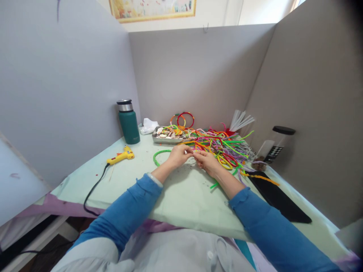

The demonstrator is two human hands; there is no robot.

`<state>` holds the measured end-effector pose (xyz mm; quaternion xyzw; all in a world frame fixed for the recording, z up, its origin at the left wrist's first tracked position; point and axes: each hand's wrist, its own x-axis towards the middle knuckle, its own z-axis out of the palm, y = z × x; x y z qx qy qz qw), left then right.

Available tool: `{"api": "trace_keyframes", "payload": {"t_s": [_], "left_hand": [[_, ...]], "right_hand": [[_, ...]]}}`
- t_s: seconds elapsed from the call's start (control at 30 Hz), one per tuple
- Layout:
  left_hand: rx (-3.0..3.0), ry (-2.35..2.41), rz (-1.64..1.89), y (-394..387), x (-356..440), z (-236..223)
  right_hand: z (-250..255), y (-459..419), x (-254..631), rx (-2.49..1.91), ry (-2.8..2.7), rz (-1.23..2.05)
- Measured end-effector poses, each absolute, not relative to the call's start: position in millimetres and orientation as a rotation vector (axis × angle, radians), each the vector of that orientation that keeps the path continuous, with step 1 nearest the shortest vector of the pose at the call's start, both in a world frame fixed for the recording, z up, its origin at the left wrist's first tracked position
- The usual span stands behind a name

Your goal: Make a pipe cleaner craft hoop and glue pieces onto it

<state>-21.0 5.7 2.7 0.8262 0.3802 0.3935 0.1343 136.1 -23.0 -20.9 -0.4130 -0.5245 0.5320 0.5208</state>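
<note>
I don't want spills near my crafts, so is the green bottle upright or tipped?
Upright: the green bottle stands on its base on the table, black lid at the top.

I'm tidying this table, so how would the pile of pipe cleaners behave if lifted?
The pile of pipe cleaners would probably snag, since its lengths cross and overlap. Their thinness suggests it is light for its size. It may flex yet hold shape: some lengths curve, others jut out.
</note>
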Motion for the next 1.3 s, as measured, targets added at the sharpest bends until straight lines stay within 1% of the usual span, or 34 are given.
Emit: {"api": "trace_keyframes", "payload": {"t_s": [0.2, 0.37, 0.7, 1.07, 1.3], "left_hand": [[2.088, 1.046, 1.041, 3.8, -21.3, 4.6], [1.862, 0.958, 1.026, 1.1, -21.2, 7.5], [1.682, 0.834, 1.035, 1.1, -21.8, 7.8], [1.769, 0.915, 1.061, 1.5, -17.9, 6.9], [1.989, 1.027, 1.023, 3.1, -18.0, 4.4]], "right_hand": [[-20.1, -23.0, 138.3, -0.877, -1.213, 1.399], [-19.1, -23.3, 140.7, -0.809, -1.164, 1.513], [-13.3, -28.2, 138.6, -0.772, -1.146, 1.558], [-11.1, -28.8, 137.6, -0.774, -1.077, 1.581], [-16.4, -25.1, 137.5, -0.861, -1.148, 1.473]]}}
